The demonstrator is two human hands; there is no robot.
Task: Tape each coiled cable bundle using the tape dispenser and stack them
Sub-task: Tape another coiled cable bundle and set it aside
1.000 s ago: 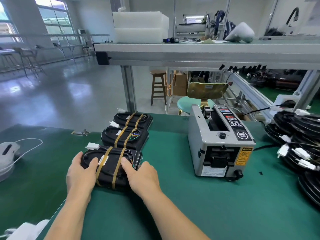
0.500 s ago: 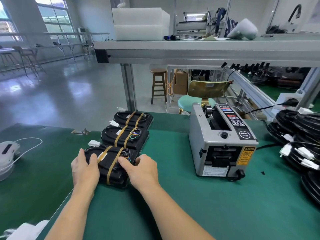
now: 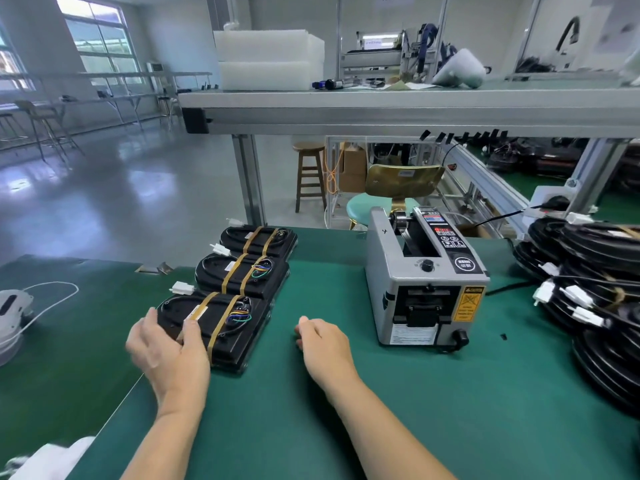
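Three black coiled cable bundles, each wrapped with two tan tape bands, lie in a row on the green mat: the nearest bundle [image 3: 221, 323], the middle bundle [image 3: 242, 275] and the far bundle [image 3: 259, 240]. My left hand [image 3: 166, 344] hovers at the near left corner of the nearest bundle with fingers relaxed, holding nothing. My right hand [image 3: 322, 341] is over the bare mat between that bundle and the grey tape dispenser [image 3: 426, 282], fingers loosely curled and empty. Untaped black cable coils [image 3: 595, 289] with white connectors are piled at the right.
A metal shelf [image 3: 398, 105] spans the bench overhead, carrying white foam blocks. A white device [image 3: 10, 306] with a cord sits at the far left. The mat's left edge [image 3: 114, 420] runs close to my left forearm. Stool and chair stand behind the bench.
Both hands have let go of the nearest bundle. My right hand moved right onto the open mat; my left hand drew back to the bundle's corner.
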